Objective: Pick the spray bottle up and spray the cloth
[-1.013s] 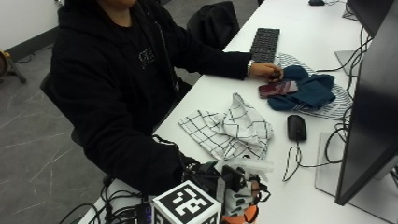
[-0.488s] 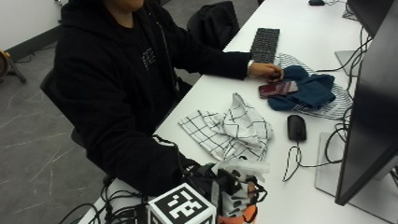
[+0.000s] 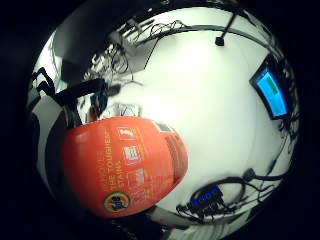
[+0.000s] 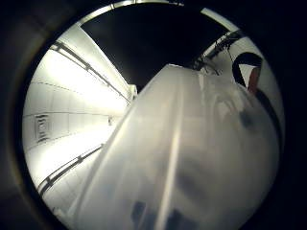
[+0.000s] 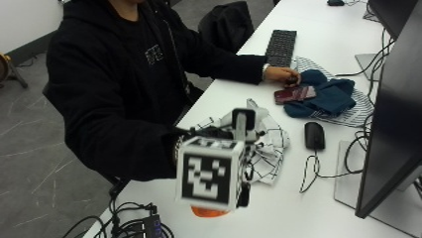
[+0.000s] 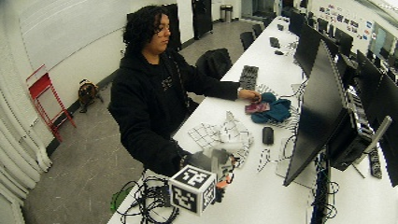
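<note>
Right hand grips the spray bottle, lifted off the table, low centre of the outside view.
We see the cloth, white checked, just behind the bottle; the marker cube hides most of the hand. Mouse sits right of the cloth, monitor at the right edge. Bare left hand rests on a phone atop blue fabric, keyboard beyond.

The spray bottle has an orange body with white print and a round blue and yellow mark; its top is white and grey. The cloth is white with a thin black grid. Further along the white table are a black mouse, a dark blue cloth and a black keyboard.
</note>
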The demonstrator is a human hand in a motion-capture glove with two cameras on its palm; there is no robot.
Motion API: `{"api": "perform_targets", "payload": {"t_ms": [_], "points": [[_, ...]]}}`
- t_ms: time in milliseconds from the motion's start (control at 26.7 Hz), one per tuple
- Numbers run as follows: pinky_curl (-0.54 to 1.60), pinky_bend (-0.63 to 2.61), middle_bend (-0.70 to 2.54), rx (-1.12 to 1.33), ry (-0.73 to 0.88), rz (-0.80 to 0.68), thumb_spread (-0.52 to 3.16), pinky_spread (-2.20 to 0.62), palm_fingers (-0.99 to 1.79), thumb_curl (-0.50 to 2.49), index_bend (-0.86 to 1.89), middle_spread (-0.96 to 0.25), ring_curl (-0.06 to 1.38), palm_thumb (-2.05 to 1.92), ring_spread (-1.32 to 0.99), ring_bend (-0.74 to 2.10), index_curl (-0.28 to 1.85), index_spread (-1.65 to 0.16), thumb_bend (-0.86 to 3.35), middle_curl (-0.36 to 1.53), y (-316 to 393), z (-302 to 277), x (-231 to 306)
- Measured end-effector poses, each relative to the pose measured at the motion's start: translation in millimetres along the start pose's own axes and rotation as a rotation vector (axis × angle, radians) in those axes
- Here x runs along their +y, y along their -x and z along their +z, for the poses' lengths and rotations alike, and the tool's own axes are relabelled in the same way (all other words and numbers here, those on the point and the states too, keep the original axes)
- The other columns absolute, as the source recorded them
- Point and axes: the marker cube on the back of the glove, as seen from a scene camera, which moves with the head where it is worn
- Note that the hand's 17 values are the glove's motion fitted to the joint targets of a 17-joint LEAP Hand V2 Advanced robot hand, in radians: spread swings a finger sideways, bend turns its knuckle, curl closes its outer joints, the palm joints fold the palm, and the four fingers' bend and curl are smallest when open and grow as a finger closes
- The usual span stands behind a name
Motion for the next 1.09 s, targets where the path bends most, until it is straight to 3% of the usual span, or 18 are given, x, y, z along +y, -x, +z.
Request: {"api": "perform_targets", "payload": {"t_ms": [413, 713, 1088], "points": [[0.4, 0.46, 0.69, 0.534, 0.562, 0.005, 0.59, -0.31, 1.37, 0.68, 0.21, -0.19, 0.48, 0.91, -0.22, 0.72, 0.54, -0.29, -0.03, 0.57, 92, 67, 50], [0.4, 0.46, 0.69, 0.907, 0.656, 0.164, 0.59, -0.31, 1.37, 0.69, 0.21, -0.19, 0.48, 0.91, -0.22, 0.71, 0.55, -0.29, -0.03, 0.57, 101, 111, 26], [0.4, 0.46, 0.69, 1.183, 0.894, 0.235, 0.58, -0.31, 1.36, 0.71, 0.2, -0.19, 0.47, 0.91, -0.22, 0.71, 0.57, -0.29, -0.03, 0.56, 64, 166, 65]]}}
